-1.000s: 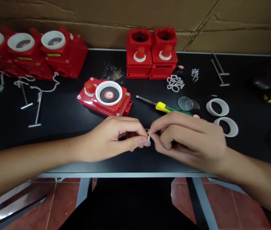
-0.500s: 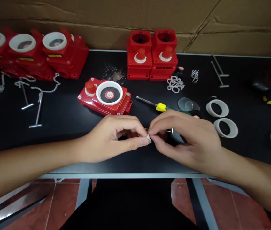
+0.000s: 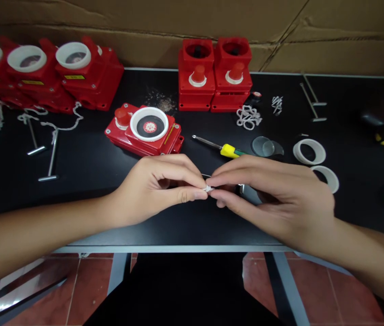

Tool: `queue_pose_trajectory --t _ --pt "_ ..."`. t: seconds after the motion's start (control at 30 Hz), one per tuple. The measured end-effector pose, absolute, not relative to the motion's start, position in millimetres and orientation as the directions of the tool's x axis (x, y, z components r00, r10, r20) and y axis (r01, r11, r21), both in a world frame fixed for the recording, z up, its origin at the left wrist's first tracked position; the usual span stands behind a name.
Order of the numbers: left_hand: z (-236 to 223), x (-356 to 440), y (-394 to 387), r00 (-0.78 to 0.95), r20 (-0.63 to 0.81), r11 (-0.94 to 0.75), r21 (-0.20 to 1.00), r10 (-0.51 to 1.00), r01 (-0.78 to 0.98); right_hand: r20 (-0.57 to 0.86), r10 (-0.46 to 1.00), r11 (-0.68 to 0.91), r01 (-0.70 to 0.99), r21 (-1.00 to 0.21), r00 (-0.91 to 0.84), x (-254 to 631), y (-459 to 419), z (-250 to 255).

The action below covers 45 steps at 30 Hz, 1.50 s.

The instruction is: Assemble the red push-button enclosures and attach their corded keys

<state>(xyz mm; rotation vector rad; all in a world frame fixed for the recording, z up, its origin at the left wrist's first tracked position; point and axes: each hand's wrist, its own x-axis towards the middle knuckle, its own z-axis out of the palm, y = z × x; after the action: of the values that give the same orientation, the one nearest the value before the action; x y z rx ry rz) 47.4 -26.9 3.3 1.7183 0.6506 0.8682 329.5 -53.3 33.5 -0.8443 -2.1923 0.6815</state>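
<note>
My left hand point(image 3: 158, 188) and my right hand point(image 3: 273, 194) meet above the near edge of the black table point(image 3: 93, 158). Both pinch a small white piece of string point(image 3: 208, 188) between thumb and fingertips. A thin metal pin point(image 3: 239, 186) shows under my right fingers, mostly hidden. Just beyond my left hand lies a red alarm box point(image 3: 144, 130) with a white ring and a round dial on top. A yellow-handled screwdriver point(image 3: 228, 150) lies behind my right hand.
Three red boxes with white rings point(image 3: 73, 72) stand at the back left, two open red boxes point(image 3: 214, 74) at the back centre. White rings point(image 3: 309, 151), clear discs point(image 3: 263, 146), string loops point(image 3: 248, 117), screws point(image 3: 276, 104) and T-shaped metal pins point(image 3: 51, 156) lie around. Cardboard lines the back.
Both hands moved slightly up and away from me, staying pinched on the white string. My right fingers stretched out flatter over the pin.
</note>
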Motion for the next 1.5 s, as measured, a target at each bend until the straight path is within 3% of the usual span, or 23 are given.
queue_pose_trajectory --t 0.13,0.47,0.63,0.8,0.97,1.07,1.17,1.3,1.5 --pt "2.9 47.5 -30.1 0.589 0.253 -0.322 0.946 0.768 0.014 0.317 0.77 0.554 0.334 -0.762 -0.554 326.4 -52.1 32.0" --pt "4.3 51.9 -37.9 0.552 0.056 -0.095 0.995 0.832 0.043 0.22 0.84 0.41 0.314 -0.856 -0.496 321.9 -50.9 28.0" --pt "6.3 54.7 -38.5 0.527 0.075 -0.11 0.993 0.847 0.035 -0.1 0.88 0.04 0.284 -0.958 -0.463 317.4 -48.1 34.9" --pt "6.0 52.8 -41.2 0.536 0.095 -0.145 0.988 0.839 0.052 -0.341 0.799 -0.229 0.274 -0.934 -0.496 317.4 -42.4 43.9" --pt "4.4 49.0 -44.5 0.53 0.265 -0.36 0.929 0.805 0.083 -0.4 0.732 -0.293 0.275 -0.916 -0.552 319.5 -36.9 43.5" --pt "4.1 46.0 -44.6 0.546 0.408 -0.549 0.828 0.732 0.117 -0.414 0.71 -0.316 0.267 -0.91 -0.57 318.9 -35.9 42.6" --pt "5.1 42.0 -43.2 0.609 0.462 -0.673 0.721 0.645 0.166 -0.428 0.682 -0.348 0.251 -0.903 -0.593 317.7 -35.7 42.3" --pt "7.4 39.5 -41.8 0.633 0.472 -0.712 0.677 0.614 0.186 -0.431 0.678 -0.362 0.24 -0.901 -0.596 317.4 -35.9 40.5" --pt "5.0 44.6 -42.9 0.578 0.422 -0.615 0.767 0.699 0.184 -0.429 0.694 -0.354 0.245 -0.903 -0.578 319.1 -36.9 38.8"
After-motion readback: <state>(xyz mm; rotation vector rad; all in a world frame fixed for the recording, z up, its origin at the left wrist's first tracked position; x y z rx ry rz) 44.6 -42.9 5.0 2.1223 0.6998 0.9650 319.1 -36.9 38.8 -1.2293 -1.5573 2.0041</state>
